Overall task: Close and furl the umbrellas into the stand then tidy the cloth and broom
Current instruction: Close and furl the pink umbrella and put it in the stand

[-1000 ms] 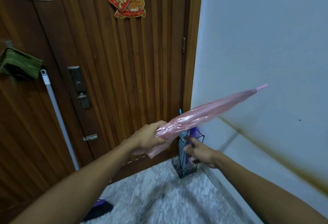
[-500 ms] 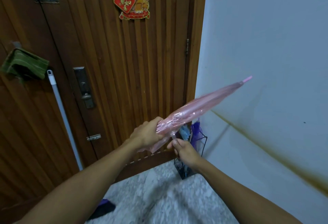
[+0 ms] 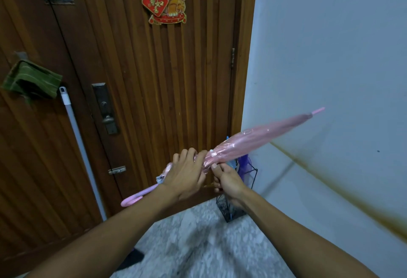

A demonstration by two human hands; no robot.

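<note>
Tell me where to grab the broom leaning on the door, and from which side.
Grip the broom on its pale shaft, about midway, coming from the right, the open floor side. The shaft is thin and round, leans against the door, and a hand can curl round it. Its top sits close under the green cloth; its head is mostly hidden low down.

A single wide-angle view from the person's head looks forward and down into a room corner. The wooden door [image 3: 154,79] fills the frame from 9 to 12 o'clock, and the pale wall [image 3: 330,57] runs from 1 to 4 o'clock. The speckled floor [image 3: 198,244] lies at 6 o'clock. Both forearms enter from the bottom edge, close to the lens. Straight edges bow toward the frame's sides.
</note>
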